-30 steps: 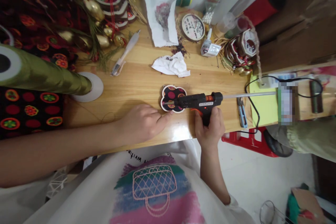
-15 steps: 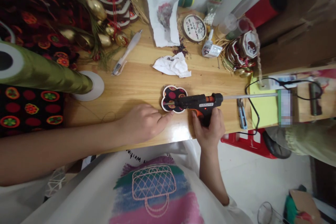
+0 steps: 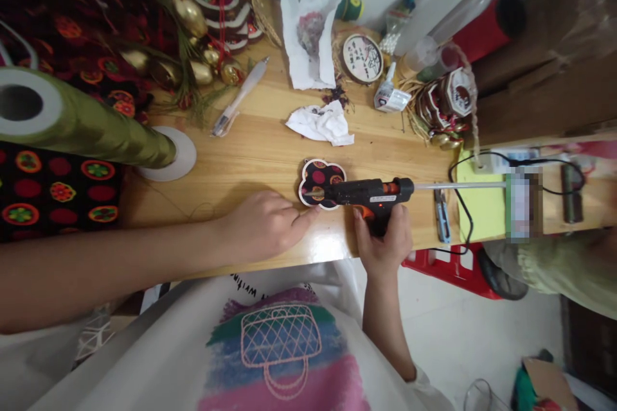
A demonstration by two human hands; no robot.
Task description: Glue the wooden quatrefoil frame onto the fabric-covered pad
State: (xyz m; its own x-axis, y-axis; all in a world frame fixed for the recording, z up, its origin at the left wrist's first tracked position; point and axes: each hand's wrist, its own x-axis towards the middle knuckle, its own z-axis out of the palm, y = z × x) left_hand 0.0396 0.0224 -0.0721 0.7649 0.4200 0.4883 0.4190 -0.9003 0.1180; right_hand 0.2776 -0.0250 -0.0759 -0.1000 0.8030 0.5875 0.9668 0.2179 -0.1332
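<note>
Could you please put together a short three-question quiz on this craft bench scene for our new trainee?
1. True or false: the right hand grips the black glue gun by its handle.
2. Which piece does the left hand steady with a fingertip: A) crumpled tissue, B) flower-shaped fabric piece, C) white pen?
3. Where does the gun's nozzle point?

Key: 1 true. 2 B. 3 Over the flower-shaped piece, toward the left hand.

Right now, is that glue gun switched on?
Probably on: a small red light glows on the glue gun body just above the grip, which the right hand holds. Its nozzle lies over the flower-shaped patch.
</note>
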